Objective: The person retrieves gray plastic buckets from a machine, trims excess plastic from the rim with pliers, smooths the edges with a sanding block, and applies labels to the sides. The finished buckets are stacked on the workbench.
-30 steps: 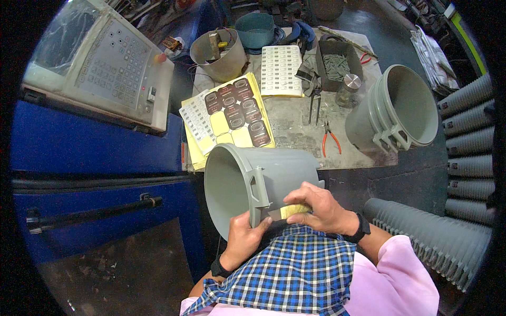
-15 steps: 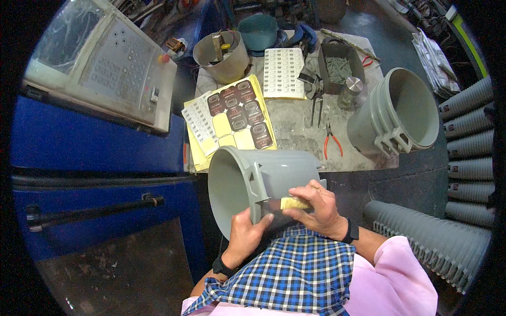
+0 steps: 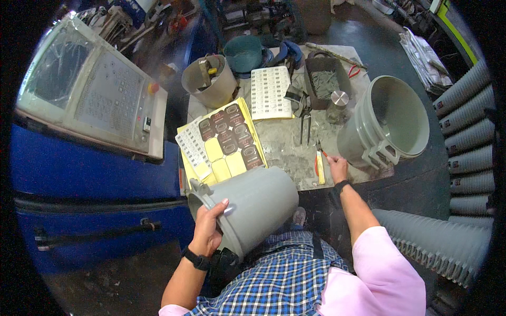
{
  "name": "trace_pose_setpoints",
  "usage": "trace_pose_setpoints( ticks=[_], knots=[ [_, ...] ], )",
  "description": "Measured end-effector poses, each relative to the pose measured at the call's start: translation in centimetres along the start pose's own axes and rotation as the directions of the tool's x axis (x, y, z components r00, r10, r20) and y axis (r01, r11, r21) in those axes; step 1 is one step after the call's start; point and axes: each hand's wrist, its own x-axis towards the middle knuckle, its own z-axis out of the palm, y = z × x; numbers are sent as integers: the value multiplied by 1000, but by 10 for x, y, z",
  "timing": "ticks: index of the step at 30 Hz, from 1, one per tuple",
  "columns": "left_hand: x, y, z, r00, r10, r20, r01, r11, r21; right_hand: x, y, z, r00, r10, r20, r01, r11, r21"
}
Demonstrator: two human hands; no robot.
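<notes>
The left hand (image 3: 206,231) wraps its fingers over the rim of a grey plastic bucket (image 3: 247,206), holding it tilted on its side against the person's lap, just below the near edge of the table (image 3: 287,158). The right hand (image 3: 337,167) reaches out to that edge, fingers loosely together and resting beside a yellow-handled tool (image 3: 320,167), near the stacked grey buckets (image 3: 387,124).

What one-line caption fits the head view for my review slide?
Left hand holds a grey plastic bucket by its rim while the right hand reaches the cluttered workbench beside pliers.
</notes>
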Motion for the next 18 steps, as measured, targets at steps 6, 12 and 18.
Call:
trace_pose_setpoints(
  ticks=[6, 12, 18],
  knots=[
    [32, 5, 38, 995, -80, 55, 87, 988, -127, -84, -38, 2, 808, -55, 587, -135, 952, 276],
    [46, 45, 96, 909, 80, 410, -10, 985, -170, -78, -16, 21, 733, 149, 664, -630, 519, 578],
    [63, 55, 32, 828, 504, 246, -534, 843, 68, -42, 21, 48, 459, 674, 579, -888, 327, 324]
  ],
)
